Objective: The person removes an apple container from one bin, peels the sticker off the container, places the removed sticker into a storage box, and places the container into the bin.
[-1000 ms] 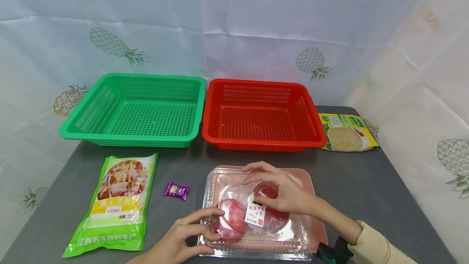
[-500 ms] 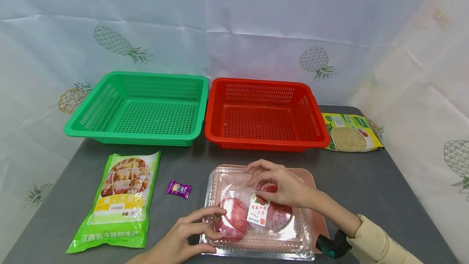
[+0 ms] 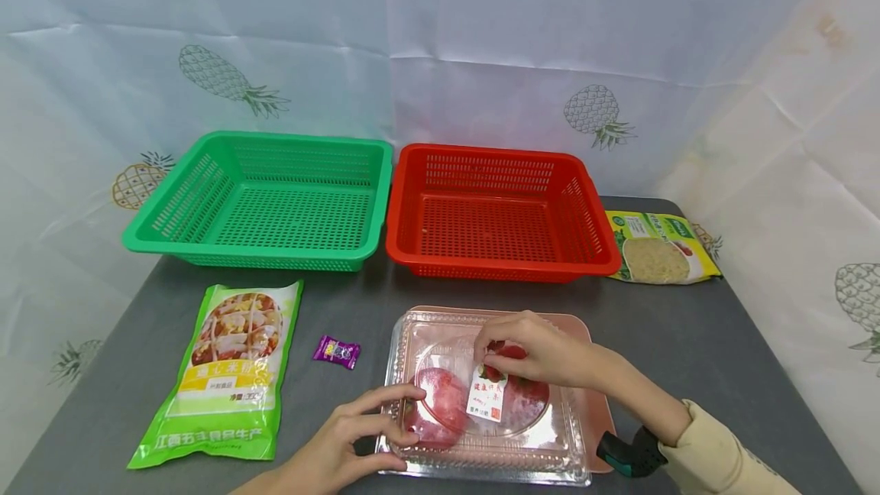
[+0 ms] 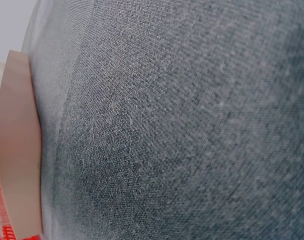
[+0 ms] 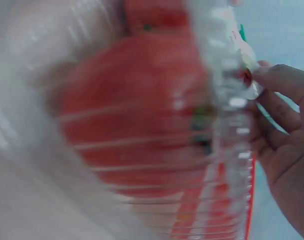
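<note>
A clear plastic clamshell box point(image 3: 522, 455) holding red apples point(image 3: 440, 408) lies on a flat pink stand point(image 3: 596, 422), near the front of the table. My right hand point(image 3: 536, 350) is over the lid and pinches the upper edge of a white paper label point(image 3: 486, 397) printed with red writing. In the right wrist view, thumb and fingertips meet at the label point(image 5: 249, 60), beside a blurred apple point(image 5: 136, 110). My left hand point(image 3: 354, 438) rests at the box's left side, its fingertips on the lid and the thumb near the front corner.
Green point(image 3: 296, 254) and red point(image 3: 502, 267) plastic baskets stand side by side at the back. Left of the box lie a purple-wrapped candy point(image 3: 337, 351) and a green food packet point(image 3: 220, 373). A yellow-green packet point(image 3: 660, 248) is at the back right.
My right hand has lowered its spread fingers and curled them to the label's upper edge. My left hand stays at the box's left side. The head view has shifted slightly.
</note>
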Motion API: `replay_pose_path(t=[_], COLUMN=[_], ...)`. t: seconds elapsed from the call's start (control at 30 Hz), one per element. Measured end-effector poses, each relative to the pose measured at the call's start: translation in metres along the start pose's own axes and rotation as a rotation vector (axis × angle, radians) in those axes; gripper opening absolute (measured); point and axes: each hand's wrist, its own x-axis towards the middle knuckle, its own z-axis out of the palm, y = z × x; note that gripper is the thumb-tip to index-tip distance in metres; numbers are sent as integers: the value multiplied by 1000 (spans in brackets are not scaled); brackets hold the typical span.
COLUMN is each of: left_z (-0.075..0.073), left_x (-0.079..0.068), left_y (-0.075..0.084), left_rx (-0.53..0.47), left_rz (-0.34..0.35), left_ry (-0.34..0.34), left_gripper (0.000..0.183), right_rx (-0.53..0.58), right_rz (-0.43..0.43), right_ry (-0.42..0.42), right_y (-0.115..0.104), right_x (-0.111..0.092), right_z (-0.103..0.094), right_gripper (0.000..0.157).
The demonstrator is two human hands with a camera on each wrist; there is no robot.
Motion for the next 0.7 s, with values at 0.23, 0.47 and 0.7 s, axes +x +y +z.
replay_pose_path(t=[0.23, 0.47, 0.7], left_z=[1, 4, 3], left_x=[0, -1, -2], left_y=[-1, -4, -8], left_rx=[22, 23, 54], left_rz=[39, 49, 108], left_ry=[14, 10, 23], left_gripper=[27, 28, 30], right_rx=[231, 461, 790], right_rz=[86, 91, 141], right_ry=[-224, -322, -320], right_y=[3, 15, 22], right_x=[7, 10, 5], right_z=[-20, -28, -19], right_gripper=[20, 21, 26])
